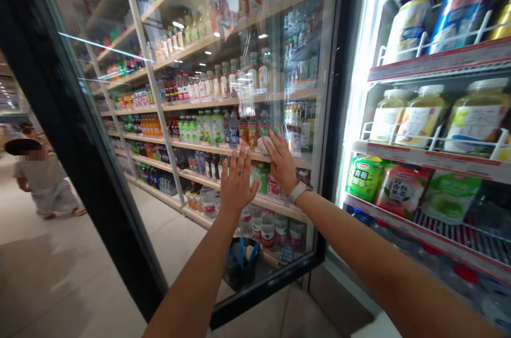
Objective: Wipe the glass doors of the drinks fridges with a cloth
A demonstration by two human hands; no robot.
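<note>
A glass cooler door with a black frame (275, 279) stands swung open before me. My left hand (238, 182) lies flat against the glass, fingers stretched out, with nothing in it. To its right, my right hand (282, 163), with a watch (301, 190) on the wrist, presses a white wad of cloth or tissue (264, 145) to the pane. Most of the wad is hidden under the fingers, so its exact kind is unclear.
On the right is a lit cooler with bottled drinks (421, 114), cans (461, 8) and drink pouches (401, 189) on wire shelves. Through the glass show drink shelves (175, 141) and a black basket with blue handles (241, 263). A person (46, 178) is at far left.
</note>
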